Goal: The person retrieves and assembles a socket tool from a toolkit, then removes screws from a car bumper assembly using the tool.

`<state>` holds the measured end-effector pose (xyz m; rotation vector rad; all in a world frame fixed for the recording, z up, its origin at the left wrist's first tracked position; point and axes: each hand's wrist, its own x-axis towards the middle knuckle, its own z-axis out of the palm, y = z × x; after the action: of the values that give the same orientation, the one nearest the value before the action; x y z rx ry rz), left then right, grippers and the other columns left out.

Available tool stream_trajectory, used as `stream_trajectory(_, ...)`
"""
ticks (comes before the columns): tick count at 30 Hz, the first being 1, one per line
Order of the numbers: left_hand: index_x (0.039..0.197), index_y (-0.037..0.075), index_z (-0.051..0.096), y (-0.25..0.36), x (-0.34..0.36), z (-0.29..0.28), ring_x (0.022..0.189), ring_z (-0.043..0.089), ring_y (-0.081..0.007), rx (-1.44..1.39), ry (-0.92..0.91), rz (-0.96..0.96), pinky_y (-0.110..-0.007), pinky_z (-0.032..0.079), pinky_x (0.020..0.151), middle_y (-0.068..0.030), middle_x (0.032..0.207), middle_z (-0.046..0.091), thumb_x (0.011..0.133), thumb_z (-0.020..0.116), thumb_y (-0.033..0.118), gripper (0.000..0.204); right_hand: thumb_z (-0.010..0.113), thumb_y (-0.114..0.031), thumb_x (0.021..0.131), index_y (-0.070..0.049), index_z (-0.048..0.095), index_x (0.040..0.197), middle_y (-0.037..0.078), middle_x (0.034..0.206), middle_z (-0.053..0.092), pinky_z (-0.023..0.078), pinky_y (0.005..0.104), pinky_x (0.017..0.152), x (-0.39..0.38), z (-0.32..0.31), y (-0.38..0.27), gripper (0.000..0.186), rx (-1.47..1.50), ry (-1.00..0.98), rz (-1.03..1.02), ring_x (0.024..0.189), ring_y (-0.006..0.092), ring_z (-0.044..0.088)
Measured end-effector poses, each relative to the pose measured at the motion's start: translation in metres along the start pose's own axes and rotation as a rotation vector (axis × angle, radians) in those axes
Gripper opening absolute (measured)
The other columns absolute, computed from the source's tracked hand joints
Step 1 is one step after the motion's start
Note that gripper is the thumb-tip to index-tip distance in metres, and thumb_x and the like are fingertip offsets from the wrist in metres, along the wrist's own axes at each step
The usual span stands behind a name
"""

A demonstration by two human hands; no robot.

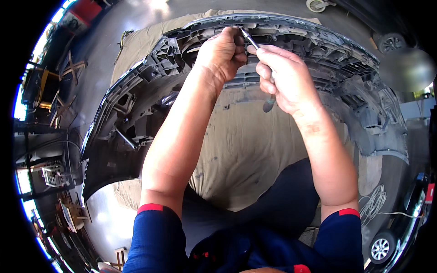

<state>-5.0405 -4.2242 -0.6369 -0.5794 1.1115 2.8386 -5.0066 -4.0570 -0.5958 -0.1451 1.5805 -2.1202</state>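
A large car bumper cover (126, 103) lies inner side up on a tan cloth (255, 145), arcing around me. At its far middle, my left hand (223, 51) is closed against the ribbed plastic beside the metal tip of a driver-like tool; whatever is between those fingers is hidden. Just right and nearer, my right hand (282, 77) grips the tool (268, 102), whose dark green handle end shows below my fingers and whose steel shaft slants up toward my left fingertips.
Wooden stands (73, 68) and cluttered equipment (54, 175) line the left side. A vehicle wheel (390, 43) is at upper right, another wheel (380, 245) at lower right. A coiled pale cable (373, 204) lies on the floor right of me.
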Motion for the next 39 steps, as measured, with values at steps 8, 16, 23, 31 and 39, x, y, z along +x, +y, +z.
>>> stream_trajectory(8,0.114,-0.005,0.062,0.000,-0.007,0.019,0.087,0.069,-0.0228,0.220,0.262,0.136,-0.033,0.057,0.074,-0.0128,0.098,0.070,0.105,0.056,0.020,0.027,0.056,-0.016,0.103,-0.001,0.065,0.110,0.000,0.075,0.055,0.038,0.0217,0.046,0.007,0.003,0.011,0.019,0.125,-0.032,0.049,0.062,0.0064,0.050)
stream_trajectory(16,0.110,-0.002,0.066,0.002,-0.019,0.042,0.079,0.066,-0.0216,0.572,0.419,0.159,-0.034,0.055,0.071,-0.0108,0.094,0.070,0.101,0.062,0.028,0.032,0.055,-0.017,0.103,-0.006,0.065,0.101,0.000,0.070,0.054,0.036,0.0247,0.045,0.012,-0.005,0.010,0.015,0.122,-0.052,0.059,0.054,0.0084,0.046)
stream_trajectory(23,0.101,0.002,0.067,0.002,-0.017,0.037,0.068,0.064,-0.0193,0.507,0.456,0.146,-0.034,0.055,0.063,-0.0080,0.085,0.068,0.101,0.062,0.026,0.024,0.055,-0.019,0.104,-0.006,0.066,0.099,-0.001,0.068,0.055,0.034,0.0247,0.045,0.017,-0.014,0.014,0.018,0.028,-0.108,-0.002,0.050,0.0088,0.045)
stream_trajectory(31,0.106,-0.001,0.068,0.001,-0.022,0.048,0.066,0.060,-0.0171,0.672,0.479,0.195,-0.032,0.049,0.059,-0.0074,0.087,0.068,0.103,0.059,0.030,0.033,0.055,-0.020,0.103,-0.008,0.065,0.098,-0.001,0.070,0.055,0.036,0.0262,0.047,0.018,-0.011,0.020,0.017,0.169,-0.109,0.037,0.053,0.0098,0.046)
stream_trajectory(39,0.103,0.000,0.072,0.018,-0.034,0.032,0.061,0.055,-0.0123,1.070,0.417,0.256,-0.030,0.044,0.054,-0.0045,0.079,0.066,0.102,0.058,0.030,0.033,0.056,-0.022,0.103,-0.010,0.059,0.098,0.001,0.074,0.056,0.038,0.0268,0.049,0.016,0.012,0.037,0.013,0.215,-0.018,0.002,0.059,0.0108,0.049)
